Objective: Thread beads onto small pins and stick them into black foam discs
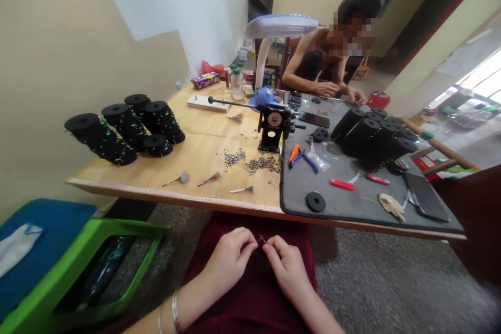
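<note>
Above my lap, just in front of the table edge, my left hand [237, 248] and my right hand [282, 257] are close together, each closed in a pinch. Between their fingertips is a tiny thin dark piece [261, 239], with a fine strand by the left fingers; its kind is too small to make out. Nearest on the table lie small tools with thin shafts, among them one with a white shaft [241, 189] and one with an orange band [209, 179]. Behind them are a pile of coloured beads [234, 157] and a heap of small metal pieces [263, 164].
A black hand-cranked winder [271, 125] and a desk lamp [282, 26] stand mid-table. Black foam spools are stacked left [88, 125] and right [354, 128]. Pliers [307, 159], a red-handled tool [342, 185] and a foam disc [315, 201] lie on the grey mat [297, 195]. Another person [313, 65] sits opposite.
</note>
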Available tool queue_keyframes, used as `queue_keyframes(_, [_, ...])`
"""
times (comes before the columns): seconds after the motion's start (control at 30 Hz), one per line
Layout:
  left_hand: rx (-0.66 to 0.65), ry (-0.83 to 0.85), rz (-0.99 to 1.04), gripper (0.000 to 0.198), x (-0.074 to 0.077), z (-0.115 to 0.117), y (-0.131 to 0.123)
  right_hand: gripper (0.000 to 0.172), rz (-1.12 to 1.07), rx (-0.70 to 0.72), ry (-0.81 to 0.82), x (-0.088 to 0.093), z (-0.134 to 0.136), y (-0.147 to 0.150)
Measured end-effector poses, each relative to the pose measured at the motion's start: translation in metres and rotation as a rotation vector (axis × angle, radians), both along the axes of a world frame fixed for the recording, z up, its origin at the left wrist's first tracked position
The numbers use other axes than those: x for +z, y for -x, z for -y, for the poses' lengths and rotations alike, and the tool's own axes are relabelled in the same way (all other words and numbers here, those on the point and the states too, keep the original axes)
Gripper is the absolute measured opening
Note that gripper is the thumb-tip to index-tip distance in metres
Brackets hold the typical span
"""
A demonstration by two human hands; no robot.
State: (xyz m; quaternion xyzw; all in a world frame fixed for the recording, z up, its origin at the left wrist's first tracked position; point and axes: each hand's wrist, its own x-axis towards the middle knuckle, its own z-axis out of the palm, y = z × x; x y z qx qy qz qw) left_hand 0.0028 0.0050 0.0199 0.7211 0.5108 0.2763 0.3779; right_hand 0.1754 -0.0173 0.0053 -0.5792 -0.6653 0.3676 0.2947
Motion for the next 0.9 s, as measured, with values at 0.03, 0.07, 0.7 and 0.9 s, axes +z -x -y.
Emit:
queue_keyframes(0.03, [0.003,0.006,0.011,0.018,0.000,0.000,0.000,0.030,0.008,-0.006,-0.010,0.002,0.000,-0.001])
queue_keyframes(0.07, [0.008,0.016,0.025,0.017,-0.001,0.000,0.000,0.029,0.021,-0.016,-0.025,0.004,0.000,-0.005])
queue_keyframes(0.7, [0.001,0.406,0.548,0.014,0.017,0.006,-0.002,0.041,0.932,-0.326,-0.610,0.032,-0.072,-0.177])
queue_keyframes(0.9, [0.100,0.279,0.584,0.015,0.028,0.003,-0.003,0.028,-0.089,0.014,-0.316,0.042,-0.034,-0.054])
